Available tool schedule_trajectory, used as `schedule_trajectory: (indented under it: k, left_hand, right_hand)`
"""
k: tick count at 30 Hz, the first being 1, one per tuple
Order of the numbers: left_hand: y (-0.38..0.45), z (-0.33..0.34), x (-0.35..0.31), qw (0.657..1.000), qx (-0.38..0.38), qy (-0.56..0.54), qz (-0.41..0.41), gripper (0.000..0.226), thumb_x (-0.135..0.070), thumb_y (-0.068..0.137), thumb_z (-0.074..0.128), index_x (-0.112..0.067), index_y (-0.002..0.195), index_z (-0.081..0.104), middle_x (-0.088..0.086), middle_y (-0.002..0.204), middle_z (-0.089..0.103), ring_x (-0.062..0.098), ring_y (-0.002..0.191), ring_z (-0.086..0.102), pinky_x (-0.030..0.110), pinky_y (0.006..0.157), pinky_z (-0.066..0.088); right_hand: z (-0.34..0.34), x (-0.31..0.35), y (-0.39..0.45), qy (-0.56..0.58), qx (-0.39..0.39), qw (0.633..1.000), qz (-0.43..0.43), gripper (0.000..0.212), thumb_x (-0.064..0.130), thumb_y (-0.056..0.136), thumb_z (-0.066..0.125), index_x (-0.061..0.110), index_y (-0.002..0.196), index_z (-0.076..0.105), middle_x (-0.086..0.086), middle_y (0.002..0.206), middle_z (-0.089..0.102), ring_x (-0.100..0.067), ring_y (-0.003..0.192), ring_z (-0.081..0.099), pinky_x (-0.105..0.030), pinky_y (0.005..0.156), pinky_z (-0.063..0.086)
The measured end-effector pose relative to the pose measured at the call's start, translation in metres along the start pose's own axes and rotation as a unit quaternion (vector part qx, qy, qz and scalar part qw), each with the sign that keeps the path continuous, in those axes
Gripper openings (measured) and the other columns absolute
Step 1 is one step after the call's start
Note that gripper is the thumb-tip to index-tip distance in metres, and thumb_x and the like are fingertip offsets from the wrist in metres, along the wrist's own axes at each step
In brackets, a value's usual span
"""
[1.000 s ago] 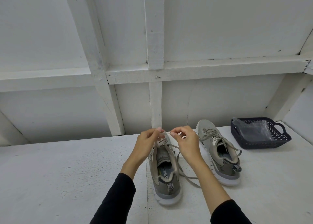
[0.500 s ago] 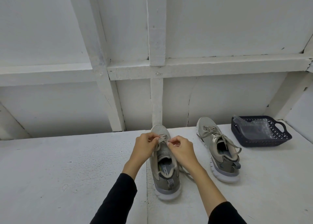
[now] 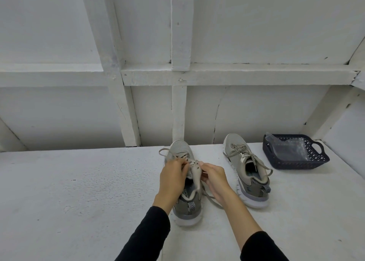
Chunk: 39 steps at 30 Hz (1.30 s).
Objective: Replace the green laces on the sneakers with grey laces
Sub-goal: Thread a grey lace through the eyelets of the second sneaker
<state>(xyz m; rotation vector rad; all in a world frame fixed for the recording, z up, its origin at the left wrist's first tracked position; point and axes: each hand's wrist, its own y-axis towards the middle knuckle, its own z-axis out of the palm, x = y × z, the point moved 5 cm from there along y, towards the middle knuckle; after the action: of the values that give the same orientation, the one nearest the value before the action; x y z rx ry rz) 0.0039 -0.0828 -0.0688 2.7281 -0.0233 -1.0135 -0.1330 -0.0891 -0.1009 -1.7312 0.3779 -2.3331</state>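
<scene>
Dark basket holding clear plastic bag, both hands' grip pinching lace

letters "mory" on insole of left sneaker

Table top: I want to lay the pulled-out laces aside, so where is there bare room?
Bare white table stretches left of the near sneaker; more lies in front of the far sneaker and the dark basket. Crowded: the gap between the sneakers, with the right hand and a trailing lace. The left hand covers the near sneaker's tongue.
</scene>
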Motion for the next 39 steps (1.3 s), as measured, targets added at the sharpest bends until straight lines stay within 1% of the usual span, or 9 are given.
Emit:
schedule_trajectory:
  k: [5, 10, 14, 17, 19, 22, 26, 31, 39]
  left_hand:
    - [0.001, 0.0, -0.004, 1.0, -0.008, 0.011, -0.003, 0.019, -0.023, 0.098, 0.053, -0.017, 0.087, 0.066, -0.003, 0.084, 0.064, 0.011, 0.074, 0.054, 0.013, 0.054, 0.03]
    - [0.002, 0.003, -0.008, 0.997, -0.009, 0.061, 0.057, 0.024, -0.028, 0.101, 0.048, -0.015, 0.102, 0.068, -0.002, 0.104, 0.065, 0.014, 0.098, 0.052, 0.026, 0.079, 0.044]
    - [0.001, 0.003, -0.012, 0.991, -0.025, 0.105, 0.083, 0.025, -0.025, 0.101, 0.045, -0.014, 0.101, 0.068, -0.001, 0.101, 0.064, 0.016, 0.098, 0.052, 0.028, 0.079, 0.044]
    - [0.0, 0.005, -0.02, 0.98, -0.009, 0.171, 0.102, 0.005, -0.012, 0.084, 0.07, -0.012, 0.079, 0.067, 0.003, 0.081, 0.065, 0.021, 0.081, 0.057, 0.031, 0.068, 0.045]
    - [0.001, 0.009, -0.02, 0.973, -0.015, 0.199, 0.114, 0.028, -0.006, 0.06, 0.086, -0.015, 0.061, 0.06, 0.001, 0.063, 0.059, 0.019, 0.064, 0.054, 0.029, 0.056, 0.044]
    - [0.004, 0.011, -0.024, 0.97, -0.015, 0.207, 0.129, 0.034, -0.004, 0.049, 0.09, -0.015, 0.057, 0.059, 0.001, 0.059, 0.056, 0.019, 0.06, 0.053, 0.03, 0.054, 0.046]
    - [0.004, 0.012, -0.024, 0.977, -0.021, 0.171, 0.123, 0.022, -0.006, 0.066, 0.084, -0.014, 0.063, 0.063, 0.0, 0.065, 0.059, 0.018, 0.067, 0.052, 0.029, 0.06, 0.044]
    - [0.001, 0.006, -0.013, 0.993, -0.067, 0.047, 0.087, 0.014, -0.015, 0.095, 0.058, -0.016, 0.091, 0.072, -0.002, 0.087, 0.066, 0.017, 0.085, 0.052, 0.03, 0.076, 0.041]
    - [0.001, 0.011, -0.007, 0.996, -0.067, 0.043, 0.043, 0.02, -0.02, 0.098, 0.051, -0.023, 0.099, 0.071, -0.006, 0.096, 0.064, 0.017, 0.094, 0.049, 0.03, 0.083, 0.036]
  right_hand:
    - [-0.004, -0.003, 0.005, -0.05, -0.012, 0.999, -0.019, 0.022, 0.011, 0.097, 0.054, 0.0, 0.095, 0.074, -0.021, 0.099, 0.072, -0.032, 0.097, 0.068, -0.043, 0.093, 0.053]
    - [-0.006, -0.006, 0.006, -0.061, -0.029, 0.997, -0.035, 0.023, 0.013, 0.094, 0.059, 0.003, 0.083, 0.077, -0.022, 0.092, 0.072, -0.041, 0.099, 0.066, -0.051, 0.094, 0.052]
    - [-0.004, -0.004, 0.007, -0.108, -0.041, 0.991, -0.069, 0.022, 0.019, 0.091, 0.064, 0.007, 0.078, 0.077, -0.019, 0.088, 0.073, -0.042, 0.099, 0.065, -0.055, 0.089, 0.053]
    - [-0.006, -0.003, 0.006, -0.134, -0.053, 0.986, -0.086, 0.021, 0.019, 0.091, 0.064, 0.015, 0.075, 0.079, -0.009, 0.084, 0.075, -0.034, 0.096, 0.068, -0.052, 0.09, 0.054]
    - [-0.004, -0.002, 0.005, -0.151, -0.052, 0.983, -0.094, 0.023, 0.02, 0.091, 0.064, 0.017, 0.073, 0.078, -0.008, 0.081, 0.075, -0.028, 0.092, 0.07, -0.051, 0.088, 0.054]
    - [-0.001, 0.0, 0.006, -0.179, -0.046, 0.976, -0.111, 0.026, 0.025, 0.091, 0.064, 0.009, 0.073, 0.075, -0.02, 0.081, 0.07, -0.017, 0.076, 0.064, -0.053, 0.085, 0.054]
    - [-0.003, 0.003, 0.005, -0.212, -0.051, 0.968, -0.128, 0.032, 0.03, 0.09, 0.063, 0.008, 0.068, 0.071, -0.018, 0.07, 0.067, -0.011, 0.069, 0.057, -0.05, 0.083, 0.055]
    - [-0.002, 0.007, 0.002, -0.221, -0.051, 0.963, -0.144, 0.042, 0.02, 0.093, 0.062, 0.03, 0.053, 0.066, 0.015, 0.055, 0.063, 0.003, 0.059, 0.054, -0.023, 0.064, 0.047]
    - [-0.002, 0.005, 0.006, -0.189, -0.026, 0.97, -0.149, 0.016, 0.021, 0.094, 0.061, 0.028, 0.088, 0.074, 0.01, 0.089, 0.074, -0.008, 0.09, 0.067, -0.024, 0.081, 0.054]
